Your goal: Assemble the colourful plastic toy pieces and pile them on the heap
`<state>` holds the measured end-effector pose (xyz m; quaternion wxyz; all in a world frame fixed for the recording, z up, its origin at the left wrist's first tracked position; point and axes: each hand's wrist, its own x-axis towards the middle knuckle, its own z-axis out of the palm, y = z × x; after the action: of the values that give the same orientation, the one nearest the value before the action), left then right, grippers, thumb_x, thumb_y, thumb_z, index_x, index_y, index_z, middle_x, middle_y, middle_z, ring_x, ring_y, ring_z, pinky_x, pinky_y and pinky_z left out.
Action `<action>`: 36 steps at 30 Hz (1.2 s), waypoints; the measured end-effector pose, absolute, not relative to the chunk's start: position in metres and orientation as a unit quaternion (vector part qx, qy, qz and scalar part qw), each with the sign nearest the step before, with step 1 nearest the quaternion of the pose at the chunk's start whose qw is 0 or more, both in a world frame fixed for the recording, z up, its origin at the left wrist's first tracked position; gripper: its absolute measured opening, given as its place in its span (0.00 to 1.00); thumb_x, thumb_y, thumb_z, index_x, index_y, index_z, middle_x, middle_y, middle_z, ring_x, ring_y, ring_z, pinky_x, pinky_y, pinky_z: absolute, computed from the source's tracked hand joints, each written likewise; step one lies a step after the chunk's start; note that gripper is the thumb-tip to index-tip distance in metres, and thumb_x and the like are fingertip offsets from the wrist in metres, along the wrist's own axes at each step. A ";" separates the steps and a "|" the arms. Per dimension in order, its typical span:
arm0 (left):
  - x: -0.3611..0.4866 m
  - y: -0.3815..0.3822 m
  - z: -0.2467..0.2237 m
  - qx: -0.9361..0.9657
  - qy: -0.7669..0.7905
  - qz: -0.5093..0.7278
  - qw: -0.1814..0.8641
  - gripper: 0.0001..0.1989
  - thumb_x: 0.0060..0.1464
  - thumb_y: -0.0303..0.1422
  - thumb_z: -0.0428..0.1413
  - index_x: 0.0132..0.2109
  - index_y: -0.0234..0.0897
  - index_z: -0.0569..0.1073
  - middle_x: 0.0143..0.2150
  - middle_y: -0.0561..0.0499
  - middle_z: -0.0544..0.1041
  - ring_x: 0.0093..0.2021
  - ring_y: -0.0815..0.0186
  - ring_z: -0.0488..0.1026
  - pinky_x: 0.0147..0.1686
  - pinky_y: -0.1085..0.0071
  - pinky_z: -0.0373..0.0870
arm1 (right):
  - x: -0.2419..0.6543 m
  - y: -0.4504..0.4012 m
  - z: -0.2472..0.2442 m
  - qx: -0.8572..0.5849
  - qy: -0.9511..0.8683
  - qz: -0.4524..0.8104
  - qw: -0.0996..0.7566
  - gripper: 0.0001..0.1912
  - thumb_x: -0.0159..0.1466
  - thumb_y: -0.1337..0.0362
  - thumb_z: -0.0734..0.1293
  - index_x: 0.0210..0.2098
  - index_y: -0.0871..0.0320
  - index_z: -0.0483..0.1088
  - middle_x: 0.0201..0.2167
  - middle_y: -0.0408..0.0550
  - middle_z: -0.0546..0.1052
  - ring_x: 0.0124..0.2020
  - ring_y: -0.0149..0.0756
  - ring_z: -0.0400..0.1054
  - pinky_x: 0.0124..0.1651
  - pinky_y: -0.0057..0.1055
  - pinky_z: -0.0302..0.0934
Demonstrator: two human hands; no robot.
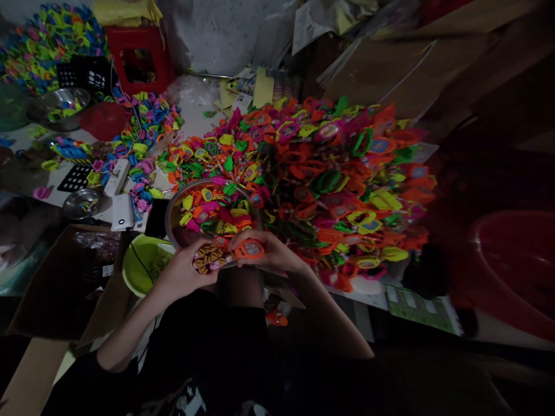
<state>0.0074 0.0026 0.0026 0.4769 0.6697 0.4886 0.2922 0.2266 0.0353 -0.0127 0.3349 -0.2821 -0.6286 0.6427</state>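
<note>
My left hand (pixel 186 268) is closed around a bunch of small wrapped candies (pixel 208 257) with brown-and-gold ends facing up. Beside it, my right hand (pixel 266 249) grips an orange toy watch (pixel 250 249) by its edge, with the thumb and fingers around it. The watch is close to the candies; whether they touch is hard to tell. Just beyond both hands stands a metal bowl (pixel 171 216) full of pink, green, yellow and orange toy watches. A large heap of similar toy watches (pixel 329 182) spreads to the right of the bowl.
A lime-green basin (pixel 130 266) and an open cardboard box (pixel 104 306) sit at the left. Behind them lie a white power bank (pixel 122 212), a power strip (pixel 116 178) and small metal bowls. A red stool (pixel 141 60) stands at the back, a red basin (pixel 511 271) far right.
</note>
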 end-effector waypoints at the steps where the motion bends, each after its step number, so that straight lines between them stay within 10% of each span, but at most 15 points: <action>1: 0.008 0.003 0.003 0.663 0.489 0.294 0.485 0.17 0.42 0.25 0.57 0.43 0.37 0.70 0.34 0.55 0.76 0.33 0.70 0.73 0.34 0.77 0.70 | 0.227 0.035 -0.013 -0.275 -0.626 0.648 0.337 0.14 0.52 0.63 0.74 0.37 0.58 0.73 0.40 0.48 0.74 0.41 0.34 0.70 0.39 0.28 0.67; 29: 0.001 -0.008 0.009 0.675 0.452 0.271 0.516 0.14 0.43 0.26 0.55 0.41 0.37 0.70 0.36 0.53 0.76 0.35 0.69 0.73 0.36 0.76 0.70 | 0.214 0.023 -0.016 -0.285 -0.615 0.676 0.290 0.15 0.53 0.56 0.73 0.30 0.60 0.67 0.29 0.44 0.72 0.25 0.30 0.72 0.29 0.27 0.67; 36: -0.006 -0.004 0.008 0.718 0.483 0.219 0.451 0.14 0.44 0.26 0.55 0.42 0.39 0.70 0.35 0.55 0.76 0.34 0.68 0.73 0.35 0.76 0.68 | 0.220 0.028 -0.006 -0.315 -0.787 0.468 0.249 0.17 0.57 0.61 0.70 0.44 0.58 0.68 0.43 0.50 0.74 0.44 0.36 0.70 0.46 0.31 0.64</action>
<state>-0.0059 -0.0039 0.0083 0.4508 0.7183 0.4827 0.2189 0.2198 0.0278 -0.0057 0.2493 -0.3150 -0.7874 0.4675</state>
